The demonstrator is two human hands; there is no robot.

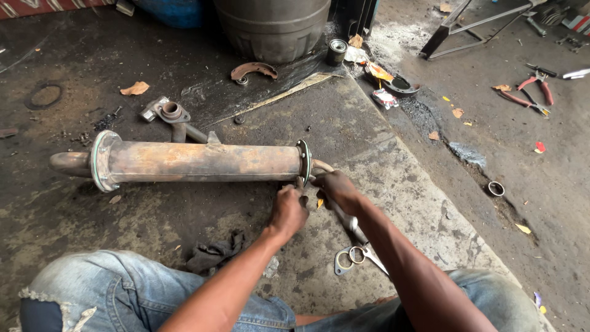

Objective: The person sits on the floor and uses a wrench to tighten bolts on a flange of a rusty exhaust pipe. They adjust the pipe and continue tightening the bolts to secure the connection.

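Observation:
A long rusty metal cylinder [196, 161] with flanged ends lies across the oily concrete floor. Bent pipes stick out of both its ends. My left hand [287, 209] is closed at the lower rim of the right flange [304, 161], fingers on something small there that I cannot make out. My right hand [335, 189] grips a metal wrench [347, 218] whose head sits at the same flange. Its handle runs down along my forearm.
Ring spanners [353, 257] lie by my right knee, a dark rag [212, 253] by my left. A pipe fitting [169, 114] lies behind the cylinder. A big drum [273, 27], red pliers [534, 89], a metal frame [467, 24] and scraps lie farther off.

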